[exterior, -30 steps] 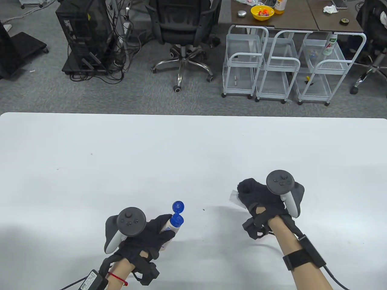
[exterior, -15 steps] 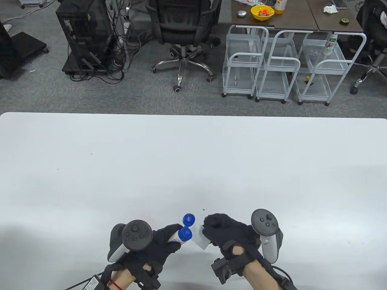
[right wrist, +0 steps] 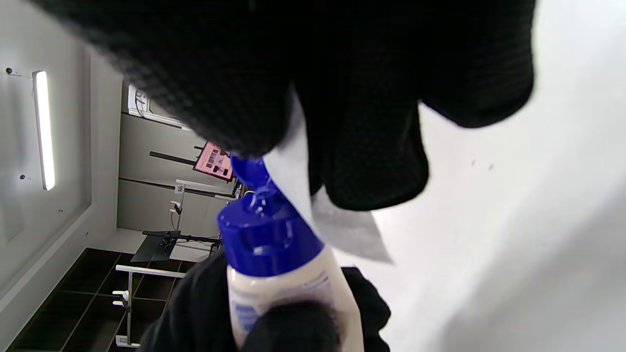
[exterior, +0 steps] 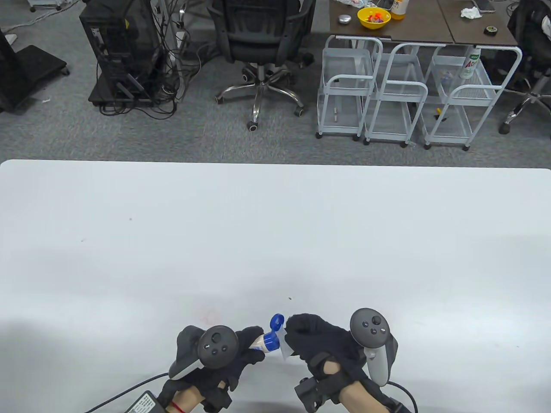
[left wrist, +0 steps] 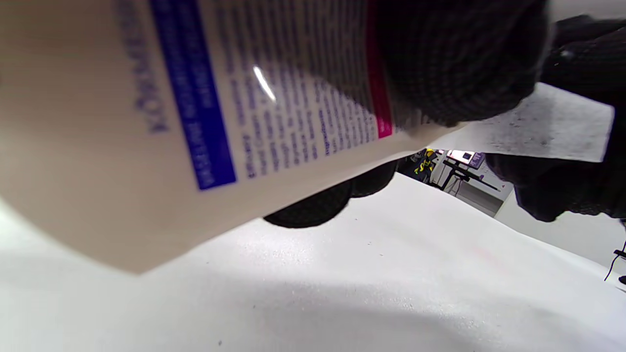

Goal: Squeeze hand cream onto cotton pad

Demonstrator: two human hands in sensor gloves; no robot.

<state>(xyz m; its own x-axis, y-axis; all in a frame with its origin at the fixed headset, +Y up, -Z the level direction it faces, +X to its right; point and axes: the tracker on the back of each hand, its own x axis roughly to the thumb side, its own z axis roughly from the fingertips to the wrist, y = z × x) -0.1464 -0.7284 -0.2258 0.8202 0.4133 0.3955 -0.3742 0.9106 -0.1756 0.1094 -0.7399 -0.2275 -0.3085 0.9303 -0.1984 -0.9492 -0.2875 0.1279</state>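
My left hand (exterior: 241,350) grips a cream-coloured hand cream tube (exterior: 261,343) with a blue flip cap (exterior: 272,340), lid open (exterior: 277,322). The tube points right, its nozzle against a white cotton pad (exterior: 285,349). My right hand (exterior: 316,342) pinches that pad, held upright just above the table's near edge. In the left wrist view the tube (left wrist: 195,112) fills the frame and the pad (left wrist: 538,124) shows at the right. In the right wrist view the blue cap (right wrist: 266,234) meets the pad (right wrist: 337,220) under my fingers (right wrist: 371,146).
The white table (exterior: 275,232) stretches away from both hands. Beyond its far edge stand an office chair (exterior: 258,47), a computer tower (exterior: 120,47) and white wire carts (exterior: 404,94).
My right hand lifted the cotton pad off the table and brought it left and nearer. My left hand moved right and tilted the tube until its nozzle met the pad.
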